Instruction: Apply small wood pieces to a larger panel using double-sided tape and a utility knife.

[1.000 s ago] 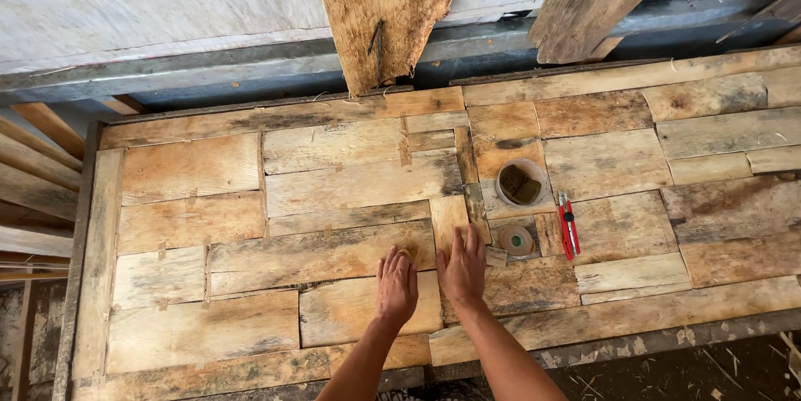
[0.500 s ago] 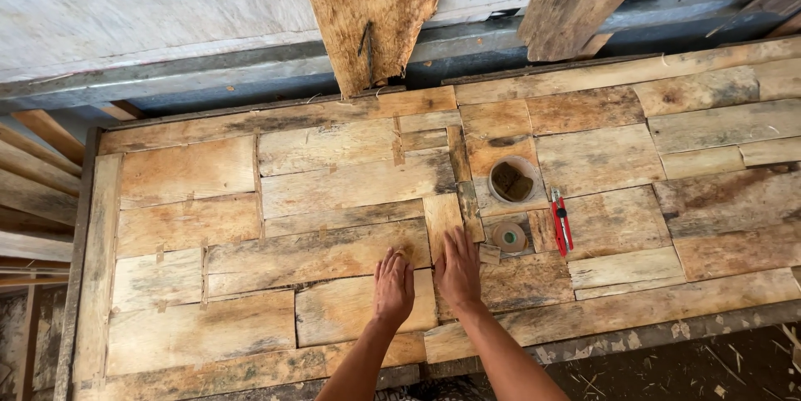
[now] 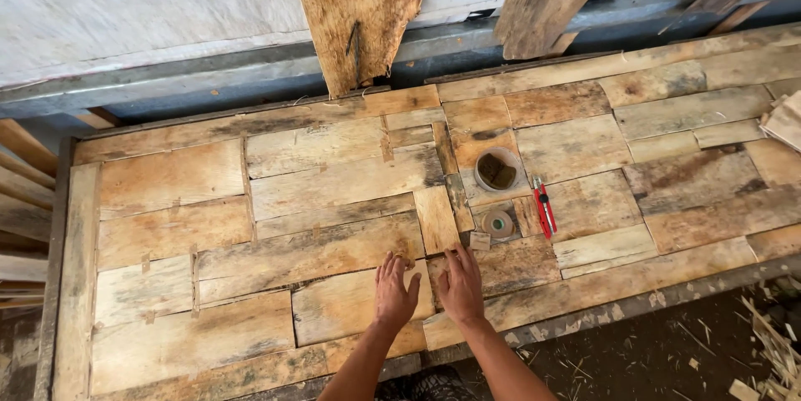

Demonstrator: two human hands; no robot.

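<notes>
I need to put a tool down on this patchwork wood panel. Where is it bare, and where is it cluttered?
Bare: the whole left half of the wooden panel, left of the left hand, and the right stretch past the red-handled cutter. Crowded: the middle just ahead of the right hand, where the small bowl, tape roll and a small wood scrap sit close together.

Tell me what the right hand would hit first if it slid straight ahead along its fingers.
Probably the small square wood offcut, just past the right hand fingertips, with the tape roll right behind it. Both lie on the patchwork wood panel.
</notes>
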